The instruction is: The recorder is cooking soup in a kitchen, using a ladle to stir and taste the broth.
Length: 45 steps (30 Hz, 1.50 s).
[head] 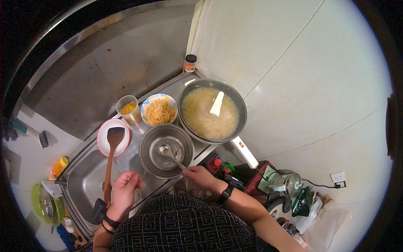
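Note:
My right hand (pixel 199 177) grips the handle of a metal spoon (pixel 170 155), whose bowl end rests in a steel bowl (pixel 145 157) near the counter's front edge. To the left, my left hand (pixel 127 186) is raised with its fingers curled; whether it holds anything small is not clear. Beside it, a wooden spatula (pixel 109 170) lies across a red-rimmed white dish (pixel 102 138). Behind the steel bowl are a patterned bowl of minced yellowish food (pixel 160 111) and a plastic cup (pixel 133 117) with yellow contents. An electric pan (pixel 244 110) holds cloudy liquid under a lid with a white handle (pixel 217 104).
A sink (pixel 85 179) lies at the left, with a yellow-capped container (pixel 59 167) beyond it. The pan's white handle (pixel 245 152) juts toward the front right, its cord leading to a wall outlet (pixel 337 179). A black-lidded jar (pixel 190 63) stands in the corner.

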Each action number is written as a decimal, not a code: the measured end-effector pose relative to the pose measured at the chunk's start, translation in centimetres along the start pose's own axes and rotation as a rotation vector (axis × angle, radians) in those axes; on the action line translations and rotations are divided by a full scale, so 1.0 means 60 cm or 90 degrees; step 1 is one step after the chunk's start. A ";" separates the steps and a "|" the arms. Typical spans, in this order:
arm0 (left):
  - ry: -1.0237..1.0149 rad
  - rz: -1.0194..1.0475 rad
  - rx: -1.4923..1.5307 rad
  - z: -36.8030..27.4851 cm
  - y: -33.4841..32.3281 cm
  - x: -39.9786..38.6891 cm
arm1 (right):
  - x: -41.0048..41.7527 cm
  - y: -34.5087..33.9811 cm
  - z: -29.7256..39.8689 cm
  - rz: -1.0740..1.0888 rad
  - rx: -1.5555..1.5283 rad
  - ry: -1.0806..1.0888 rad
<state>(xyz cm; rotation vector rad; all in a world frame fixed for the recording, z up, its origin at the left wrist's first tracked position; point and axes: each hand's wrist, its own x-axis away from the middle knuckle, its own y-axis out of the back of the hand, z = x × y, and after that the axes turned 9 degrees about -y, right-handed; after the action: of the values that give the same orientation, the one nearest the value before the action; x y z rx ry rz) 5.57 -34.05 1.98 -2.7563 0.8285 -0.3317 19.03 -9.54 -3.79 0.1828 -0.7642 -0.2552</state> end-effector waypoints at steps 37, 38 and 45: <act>0.255 0.341 -0.223 0.091 -0.434 -0.413 | 0.215 0.163 -0.098 -0.306 -0.622 0.211; 0.256 0.343 -0.224 0.093 -0.439 -0.414 | 0.217 0.165 -0.098 -0.315 -0.623 0.207; 0.247 0.326 -0.219 0.104 -0.442 -0.414 | 0.219 0.170 -0.100 -0.317 -0.639 0.207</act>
<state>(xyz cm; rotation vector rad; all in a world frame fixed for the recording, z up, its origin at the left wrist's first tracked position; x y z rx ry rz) 0.65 2.43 0.28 -2.6664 1.7894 -0.6818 33.99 -3.22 3.22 -0.5366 -0.1896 -1.0183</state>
